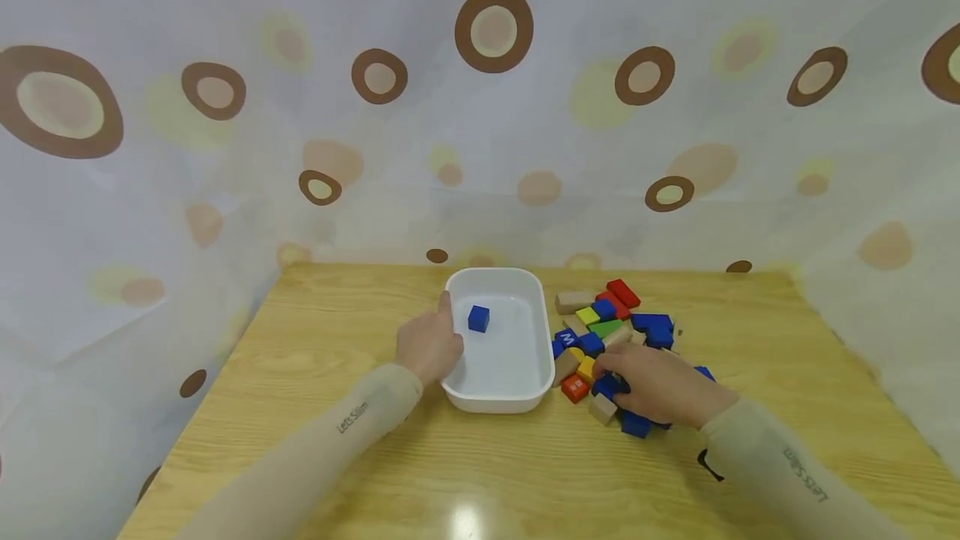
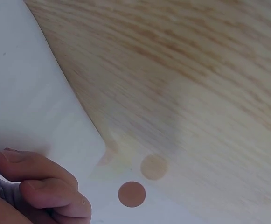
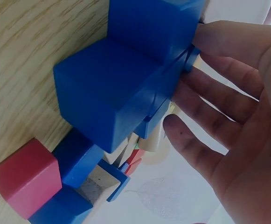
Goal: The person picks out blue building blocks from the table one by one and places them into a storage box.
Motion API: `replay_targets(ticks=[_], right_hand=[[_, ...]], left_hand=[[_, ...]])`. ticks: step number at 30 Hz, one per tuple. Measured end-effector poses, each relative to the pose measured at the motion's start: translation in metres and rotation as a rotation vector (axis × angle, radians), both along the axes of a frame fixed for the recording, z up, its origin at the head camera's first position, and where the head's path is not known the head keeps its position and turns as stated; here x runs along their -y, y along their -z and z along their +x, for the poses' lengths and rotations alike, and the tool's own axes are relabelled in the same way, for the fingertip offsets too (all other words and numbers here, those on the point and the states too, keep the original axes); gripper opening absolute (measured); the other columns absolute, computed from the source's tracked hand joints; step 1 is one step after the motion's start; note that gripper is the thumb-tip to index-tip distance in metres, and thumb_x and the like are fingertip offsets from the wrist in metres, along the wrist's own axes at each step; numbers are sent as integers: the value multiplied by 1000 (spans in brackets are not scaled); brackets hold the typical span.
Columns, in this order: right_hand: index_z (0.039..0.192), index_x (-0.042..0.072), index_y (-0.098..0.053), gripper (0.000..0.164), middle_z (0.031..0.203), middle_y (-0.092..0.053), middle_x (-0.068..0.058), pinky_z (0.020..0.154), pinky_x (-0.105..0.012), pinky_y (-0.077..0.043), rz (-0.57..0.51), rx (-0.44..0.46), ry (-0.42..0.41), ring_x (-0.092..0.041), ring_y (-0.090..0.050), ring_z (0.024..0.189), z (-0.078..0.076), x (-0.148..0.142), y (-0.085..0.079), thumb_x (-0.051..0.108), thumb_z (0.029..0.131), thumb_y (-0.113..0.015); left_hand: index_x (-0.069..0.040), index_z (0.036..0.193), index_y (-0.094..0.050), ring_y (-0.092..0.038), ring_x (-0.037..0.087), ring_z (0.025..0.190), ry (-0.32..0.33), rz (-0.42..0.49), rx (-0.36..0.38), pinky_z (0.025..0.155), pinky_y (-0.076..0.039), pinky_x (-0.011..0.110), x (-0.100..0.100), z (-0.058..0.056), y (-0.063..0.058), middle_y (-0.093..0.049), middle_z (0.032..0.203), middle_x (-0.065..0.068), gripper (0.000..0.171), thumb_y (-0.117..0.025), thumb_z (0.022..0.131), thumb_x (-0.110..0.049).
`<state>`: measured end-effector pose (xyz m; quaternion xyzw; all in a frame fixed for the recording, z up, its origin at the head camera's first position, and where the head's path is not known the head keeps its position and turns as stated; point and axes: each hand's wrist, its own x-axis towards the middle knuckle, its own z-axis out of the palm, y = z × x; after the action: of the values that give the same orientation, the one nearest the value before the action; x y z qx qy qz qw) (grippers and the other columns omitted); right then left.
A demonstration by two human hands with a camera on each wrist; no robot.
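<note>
Blue blocks (image 3: 108, 74) might tumble if the right hand (image 1: 658, 382), fingers spread, bumps them, while the left hand (image 1: 429, 347) grips the white box (image 1: 495, 405).

From my end I count two hands, one left hand (image 1: 430, 347) and one right hand (image 1: 660, 383), plus one table (image 1: 337, 307) and one tray (image 1: 513, 361). The tray holds one blue block (image 1: 478, 319). Beside it I make out one green block (image 1: 606, 328), at least three red blocks (image 1: 623, 293), two yellow blocks (image 1: 586, 369), five plain blocks (image 1: 574, 302) and eight blue blocks (image 1: 651, 322); overlap hides exact totals.
</note>
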<state>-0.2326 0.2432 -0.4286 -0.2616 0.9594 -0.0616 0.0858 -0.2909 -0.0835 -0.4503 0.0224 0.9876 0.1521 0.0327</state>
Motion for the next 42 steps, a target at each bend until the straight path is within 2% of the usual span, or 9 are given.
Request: replay_targets(ticks=[5, 12, 18, 27, 32, 38, 42], right_hand=[[109, 25, -71, 31, 113, -68, 5, 88, -44, -57, -19, -28, -10, -17, -65, 104, 1, -1, -2, 23, 82, -84], [114, 20, -74, 30, 116, -66, 2, 89, -42, -57, -27, -59, -48, -18, -63, 105, 1, -4, -8, 27, 85, -79], [111, 18, -74, 30, 112, -66, 0, 87, -44, -58, -50, -117, -70, -21, -64, 103, 0, -1, -21, 25, 83, -80], [115, 14, -71, 30, 119, -66, -4, 79, -36, -59, -111, -109, -60, -16, -66, 92, -4, 10, -43, 21, 86, -77], [116, 13, -71, 30, 116, -65, -2, 78, -32, -57, -134, -128, -78, -12, -62, 87, -10, 19, -54, 21, 87, -77], [117, 14, -71, 31, 108, -64, 2, 74, -30, -52, -185, -153, -124, -11, -56, 83, -28, 36, -70, 18, 86, -76], [114, 14, -72, 28, 103, -63, 3, 80, -33, -55, -198, -152, -145, -14, -59, 89, -41, 53, -79, 20, 87, -76]], left_hand=[[-6, 159, -24, -57, 20, 61, -7, 16, -15, 55, -44, 32, 2, 0, 2, -59, 71, 5, 76, -59, 95, -25], [-6, 160, -23, -57, 20, 62, -12, 23, -4, 56, -44, 32, 3, -2, 4, -60, 72, 5, 76, -58, 95, -25], [-6, 160, -23, -57, 21, 62, -10, 26, -6, 56, -45, 33, 2, -1, 5, -60, 72, 5, 76, -58, 95, -25], [-6, 161, -19, -57, 20, 60, -6, 38, 5, 56, -45, 33, 3, 0, 6, -59, 70, 5, 77, -57, 97, -25], [-6, 161, -20, -58, 20, 62, -11, 28, 16, 57, -45, 33, 1, 0, 3, -59, 71, 5, 76, -58, 96, -25], [-7, 161, -19, -58, 21, 60, -21, 28, 27, 56, -45, 33, -1, 1, 0, -60, 69, 5, 77, -58, 97, -25], [-7, 161, -19, -57, 20, 59, -22, 20, 26, 55, -45, 32, -1, 0, 1, -59, 68, 5, 78, -58, 97, -25]])
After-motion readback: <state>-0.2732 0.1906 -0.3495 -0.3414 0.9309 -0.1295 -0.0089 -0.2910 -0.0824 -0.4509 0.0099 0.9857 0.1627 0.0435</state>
